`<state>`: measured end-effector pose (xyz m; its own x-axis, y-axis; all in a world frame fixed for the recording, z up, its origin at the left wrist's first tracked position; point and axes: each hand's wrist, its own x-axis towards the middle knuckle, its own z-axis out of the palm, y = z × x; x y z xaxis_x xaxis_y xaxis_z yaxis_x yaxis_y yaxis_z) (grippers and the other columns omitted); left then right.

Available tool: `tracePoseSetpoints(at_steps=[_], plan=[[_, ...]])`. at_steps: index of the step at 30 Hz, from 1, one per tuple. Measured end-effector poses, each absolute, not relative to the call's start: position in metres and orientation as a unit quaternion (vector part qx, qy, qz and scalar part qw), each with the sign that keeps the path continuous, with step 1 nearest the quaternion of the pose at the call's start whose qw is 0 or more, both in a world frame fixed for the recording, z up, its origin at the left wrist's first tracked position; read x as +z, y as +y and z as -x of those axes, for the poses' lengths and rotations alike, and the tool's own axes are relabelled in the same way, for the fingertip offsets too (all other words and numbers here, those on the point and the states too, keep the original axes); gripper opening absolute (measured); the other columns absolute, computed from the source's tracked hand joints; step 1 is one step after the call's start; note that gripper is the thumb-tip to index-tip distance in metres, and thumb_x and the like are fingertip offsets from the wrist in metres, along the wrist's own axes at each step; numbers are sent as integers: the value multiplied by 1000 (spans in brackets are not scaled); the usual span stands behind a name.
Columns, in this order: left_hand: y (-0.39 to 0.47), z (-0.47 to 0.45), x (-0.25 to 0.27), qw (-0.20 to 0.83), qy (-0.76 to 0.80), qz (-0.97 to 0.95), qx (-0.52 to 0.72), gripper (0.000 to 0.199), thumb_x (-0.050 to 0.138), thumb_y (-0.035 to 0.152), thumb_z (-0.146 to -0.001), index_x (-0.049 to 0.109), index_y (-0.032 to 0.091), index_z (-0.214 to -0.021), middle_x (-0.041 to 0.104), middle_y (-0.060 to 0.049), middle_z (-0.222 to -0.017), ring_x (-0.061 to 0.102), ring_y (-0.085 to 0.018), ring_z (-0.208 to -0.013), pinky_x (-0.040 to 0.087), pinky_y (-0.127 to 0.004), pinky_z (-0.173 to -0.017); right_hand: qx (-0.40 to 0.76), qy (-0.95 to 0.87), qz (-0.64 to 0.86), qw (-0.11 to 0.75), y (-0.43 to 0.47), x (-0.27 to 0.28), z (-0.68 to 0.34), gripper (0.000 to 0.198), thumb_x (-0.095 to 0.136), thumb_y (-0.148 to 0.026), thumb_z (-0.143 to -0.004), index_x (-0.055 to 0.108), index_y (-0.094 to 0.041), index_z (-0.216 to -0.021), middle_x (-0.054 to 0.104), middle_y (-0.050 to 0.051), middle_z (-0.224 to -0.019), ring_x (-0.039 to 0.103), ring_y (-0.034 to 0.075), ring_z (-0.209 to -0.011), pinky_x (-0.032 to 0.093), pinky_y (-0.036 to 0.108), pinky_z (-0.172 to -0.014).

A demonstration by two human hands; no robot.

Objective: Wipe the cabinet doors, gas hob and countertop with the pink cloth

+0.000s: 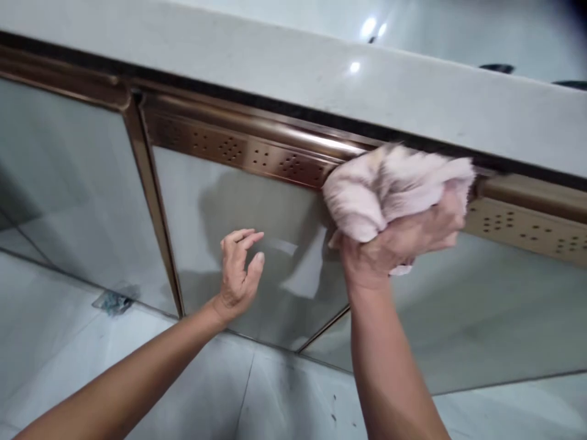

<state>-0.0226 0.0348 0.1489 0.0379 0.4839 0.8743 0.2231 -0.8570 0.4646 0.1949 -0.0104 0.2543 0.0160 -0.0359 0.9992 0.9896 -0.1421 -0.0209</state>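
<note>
A bunched, pale pink cloth (385, 189) is held in my right hand (408, 241), pressed up against the bronze metal trim under the counter. The cloth hides part of that perforated trim (247, 153). My left hand (241, 269) is in front of the glossy cabinet door (183, 208), below the trim, with fingers slightly curled, thumb apart and nothing in them. Whether it touches the door I cannot tell. A faint reflection of the arms shows on the door surface.
The white countertop (275, 67) juts out above the doors. More cabinet doors, one at the left (64, 165) and one at the right (486, 305), flank the middle one. A small crumpled clear plastic piece (114, 301) lies on the tiled floor (197, 391) by the cabinet base.
</note>
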Motion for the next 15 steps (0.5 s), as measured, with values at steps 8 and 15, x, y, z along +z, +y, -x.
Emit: tracePoseSetpoints(at_steps=[8,15], plan=[[45,33,151,258,270,-590,716,25,50,32,-96,57,25,-119,56,-5,-116,56,-18,-111,46,-36,-99,-332,-662,610,283,-46,133,-134,27,54,-38,-98,62,-25,-121,56,11,-132,56,24,-118,50,45,-100],[41,46,142,327,318,-572,682,23,52,29,-91,57,23,-113,56,-8,-118,55,-19,-110,47,-35,-92,-320,-636,642,284,-112,138,-139,23,65,-36,-93,64,-30,-115,59,6,-128,59,22,-112,54,39,-90]])
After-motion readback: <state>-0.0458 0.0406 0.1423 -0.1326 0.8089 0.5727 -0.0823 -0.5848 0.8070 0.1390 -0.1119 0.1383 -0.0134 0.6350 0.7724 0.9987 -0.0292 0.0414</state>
